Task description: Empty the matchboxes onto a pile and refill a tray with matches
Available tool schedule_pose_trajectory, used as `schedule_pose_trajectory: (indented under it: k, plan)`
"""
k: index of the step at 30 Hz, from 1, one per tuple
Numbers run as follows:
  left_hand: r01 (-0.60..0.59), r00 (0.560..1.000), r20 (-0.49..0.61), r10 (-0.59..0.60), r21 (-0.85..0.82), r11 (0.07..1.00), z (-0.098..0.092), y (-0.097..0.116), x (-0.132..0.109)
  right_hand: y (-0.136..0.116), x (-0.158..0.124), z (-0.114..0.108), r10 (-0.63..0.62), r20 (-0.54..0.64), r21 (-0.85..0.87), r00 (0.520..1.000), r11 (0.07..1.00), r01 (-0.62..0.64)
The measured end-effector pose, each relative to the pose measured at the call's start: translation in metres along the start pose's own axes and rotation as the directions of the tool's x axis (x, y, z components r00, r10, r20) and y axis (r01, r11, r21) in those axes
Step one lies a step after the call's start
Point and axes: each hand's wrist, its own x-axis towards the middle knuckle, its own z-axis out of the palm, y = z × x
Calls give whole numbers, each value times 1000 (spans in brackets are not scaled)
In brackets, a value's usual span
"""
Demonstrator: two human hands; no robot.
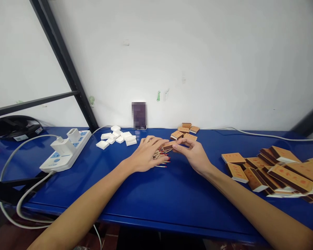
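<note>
Both my hands meet at the middle of the blue table. My right hand pinches a small brown matchbox at its right end. My left hand lies palm down with its fingers curled over a loose pile of red-tipped matches and its fingertips touch the matchbox's left end. Whether the left fingers grip any matches is hidden.
Several brown matchboxes lie behind my hands. A large heap of matchboxes sits at the right. Several white box trays lie at the back left. A white power strip with plugs and cables sits far left.
</note>
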Motion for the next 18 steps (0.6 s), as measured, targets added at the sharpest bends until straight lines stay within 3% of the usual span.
schedule_pose_trajectory:
  k: [4, 10, 18]
  plan:
    - [0, 999, 44, -5, 94, 996, 4, -11, -4, 2, 2, -1, -2, -73, -82, 997, 997, -4]
    - [33, 999, 6, -34, 165, 986, 9, -22, -2, -2, 1, 1, 6, -82, -148, 997, 989, -18]
    - [81, 991, -111, -72, 80, 994, 6, -16, 1, 1, 6, 2, -8, 13, -201, 1000, 979, 11]
